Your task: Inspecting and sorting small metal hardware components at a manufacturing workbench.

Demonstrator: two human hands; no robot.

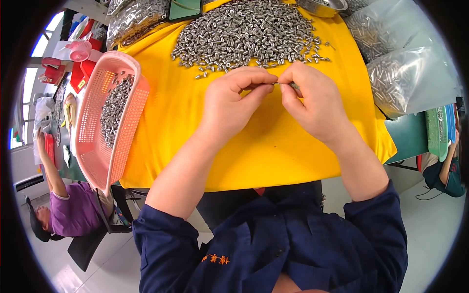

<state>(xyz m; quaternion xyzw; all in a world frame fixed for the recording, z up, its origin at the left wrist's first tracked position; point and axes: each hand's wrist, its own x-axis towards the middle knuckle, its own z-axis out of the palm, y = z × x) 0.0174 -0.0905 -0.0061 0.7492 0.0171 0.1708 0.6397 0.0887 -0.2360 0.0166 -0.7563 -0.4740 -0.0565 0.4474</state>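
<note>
On yellow cloth [244,161], metal cylinders [249,34]

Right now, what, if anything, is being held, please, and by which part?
The left hand and right hand pinch a small piece; which part can't be told.

Shows a phone [185,9] at top. Has a purple-shirted person [78,210] and chair [87,250] at left, green basket [434,129] at right.

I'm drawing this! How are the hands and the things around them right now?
Left hand: pinched on a tiny piece
Right hand: curled, grip unclear
Metal pieces: heaped loose
Yellow cloth: spread out, creased
Pink basket: partly filled
Clear bag: bulging with metal parts
</note>
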